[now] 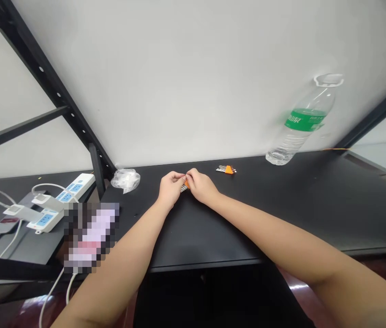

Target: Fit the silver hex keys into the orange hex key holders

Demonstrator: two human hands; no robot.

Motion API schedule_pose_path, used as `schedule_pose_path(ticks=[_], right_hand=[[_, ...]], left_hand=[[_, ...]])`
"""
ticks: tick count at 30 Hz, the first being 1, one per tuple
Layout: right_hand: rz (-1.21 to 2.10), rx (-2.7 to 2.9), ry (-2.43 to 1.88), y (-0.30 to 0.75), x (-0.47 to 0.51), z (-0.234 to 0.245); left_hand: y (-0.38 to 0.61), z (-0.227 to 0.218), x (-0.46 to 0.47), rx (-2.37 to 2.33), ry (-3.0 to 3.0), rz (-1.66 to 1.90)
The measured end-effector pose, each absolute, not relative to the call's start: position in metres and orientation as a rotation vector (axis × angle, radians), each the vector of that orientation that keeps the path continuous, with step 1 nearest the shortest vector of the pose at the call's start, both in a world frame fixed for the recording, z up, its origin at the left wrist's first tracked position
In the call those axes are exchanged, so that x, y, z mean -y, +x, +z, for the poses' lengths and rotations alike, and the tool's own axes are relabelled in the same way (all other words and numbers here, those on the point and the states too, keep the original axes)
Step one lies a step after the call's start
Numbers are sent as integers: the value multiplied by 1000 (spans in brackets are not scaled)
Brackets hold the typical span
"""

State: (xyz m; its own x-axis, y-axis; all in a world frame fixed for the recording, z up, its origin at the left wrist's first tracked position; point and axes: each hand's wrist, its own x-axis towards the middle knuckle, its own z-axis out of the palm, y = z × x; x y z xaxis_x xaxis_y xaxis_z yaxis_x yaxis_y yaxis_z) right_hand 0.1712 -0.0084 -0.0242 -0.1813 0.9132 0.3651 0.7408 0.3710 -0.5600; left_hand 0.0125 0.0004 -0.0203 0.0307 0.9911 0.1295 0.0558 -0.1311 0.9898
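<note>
My left hand [170, 189] and my right hand [201, 186] meet over the middle of the black table, fingers pinched together. Between them is a hex key set [184, 187], of which a bit of orange holder and a few silver shafts show. The fingers cover most of it, so I cannot tell which keys sit in the holder. A second hex key set [228, 169] with an orange holder lies behind and to the right of my hands, touched by neither.
A crumpled clear plastic bag [125, 180] lies left of my hands. A large bottle with a green label [305, 119] stands at the back right by the wall. At left are a white power strip [62, 202], cables and a blurred-out phone [93, 237] beside a black metal frame [59, 93].
</note>
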Motion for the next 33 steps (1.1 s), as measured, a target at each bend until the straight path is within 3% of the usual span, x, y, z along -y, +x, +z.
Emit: schedule_pose_path(ticks=[22,33], right_hand=[[781,1827,-1316,178,-3,-26],[729,1744,-1308,182,-4,-28]], left_hand=[[12,-18,-2,-1257,1554,1181],[12,-9,8,-1331,1988,1029]])
